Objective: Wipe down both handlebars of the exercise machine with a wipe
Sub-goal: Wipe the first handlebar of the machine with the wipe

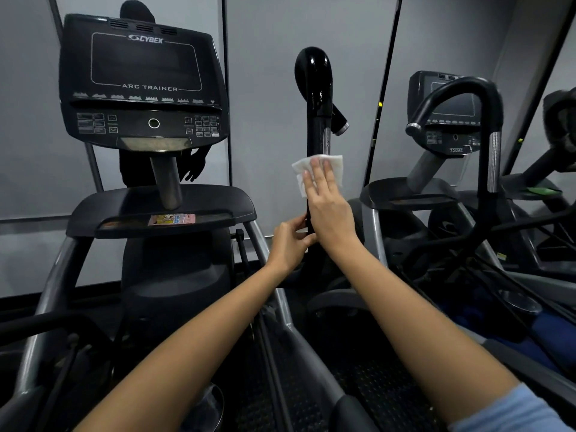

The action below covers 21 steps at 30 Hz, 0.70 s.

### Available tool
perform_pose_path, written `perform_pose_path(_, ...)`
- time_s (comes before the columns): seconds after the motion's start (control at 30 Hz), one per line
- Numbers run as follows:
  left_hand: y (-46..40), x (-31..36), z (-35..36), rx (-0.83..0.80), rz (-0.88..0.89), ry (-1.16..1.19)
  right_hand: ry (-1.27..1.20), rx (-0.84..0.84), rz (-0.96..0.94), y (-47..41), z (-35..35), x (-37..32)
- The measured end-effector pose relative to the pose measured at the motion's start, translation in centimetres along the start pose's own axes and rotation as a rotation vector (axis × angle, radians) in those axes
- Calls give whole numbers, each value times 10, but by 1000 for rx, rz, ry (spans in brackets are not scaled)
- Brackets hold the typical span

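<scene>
Handlebar of glossy black, a tall upright tube (pixel 318 120) curving over into a rounded hook at its top, stands in the middle of the view just right of the machine's console, and its wet-looking upper part shines while a ribbed silver band shows lower down. One white, crumpled paper-like wipe (pixel 318 169) lies against this tube, pressed there by the right hand (pixel 327 201), whose fingers are straight and close together, flat over the sheet. The left hand (pixel 290 241) sits just below, its thumb and fingertips pinching the bar's lower shaft. One matte black console (pixel 140 85), marked CYBEX and ARC TRAINER, rises on a grey metal post above a flat dark tray (pixel 162 210). A second black looped handlebar (pixel 486 126) with a chrome sleeve stands well apart at right.
</scene>
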<state>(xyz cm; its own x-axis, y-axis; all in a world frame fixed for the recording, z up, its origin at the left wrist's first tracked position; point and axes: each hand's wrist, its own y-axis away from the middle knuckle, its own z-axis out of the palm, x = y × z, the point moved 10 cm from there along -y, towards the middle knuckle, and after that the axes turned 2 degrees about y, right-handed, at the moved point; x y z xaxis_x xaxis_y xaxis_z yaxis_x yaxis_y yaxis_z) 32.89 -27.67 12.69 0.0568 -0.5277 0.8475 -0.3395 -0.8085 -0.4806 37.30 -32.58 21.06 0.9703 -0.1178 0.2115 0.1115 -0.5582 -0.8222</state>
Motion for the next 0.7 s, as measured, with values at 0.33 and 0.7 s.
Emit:
perform_pose_path(0.33,2,0,2,4,-8,30,-138,-98,22,8,0,0)
perform_pose_path(0.7,2,-1,2,2,-24,28,-263,-59,18,26,8,4)
